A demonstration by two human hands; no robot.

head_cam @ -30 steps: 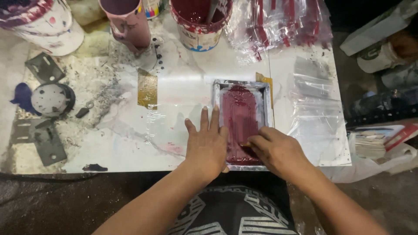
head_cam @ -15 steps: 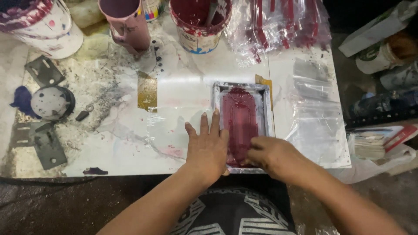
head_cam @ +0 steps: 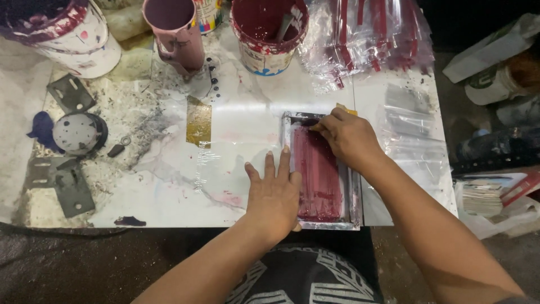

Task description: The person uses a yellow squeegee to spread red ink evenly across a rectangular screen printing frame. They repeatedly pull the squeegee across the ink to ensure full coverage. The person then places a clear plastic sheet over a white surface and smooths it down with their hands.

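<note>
left hand: flat, fingers spread, beside printing frame | right hand: curled, gripping squeegee at frame's top

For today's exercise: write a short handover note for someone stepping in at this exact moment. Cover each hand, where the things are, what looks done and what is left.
Left hand: flat, palm down, pressing the left edge of the small printing screen frame.
Right hand: at the frame's top end, fingers curled on something I cannot make out.
Dark red ink covers the mesh. The open ink bucket stands above on the white table; clear bags lie right.
Done: mesh inked. Left: cannot tell.
</note>
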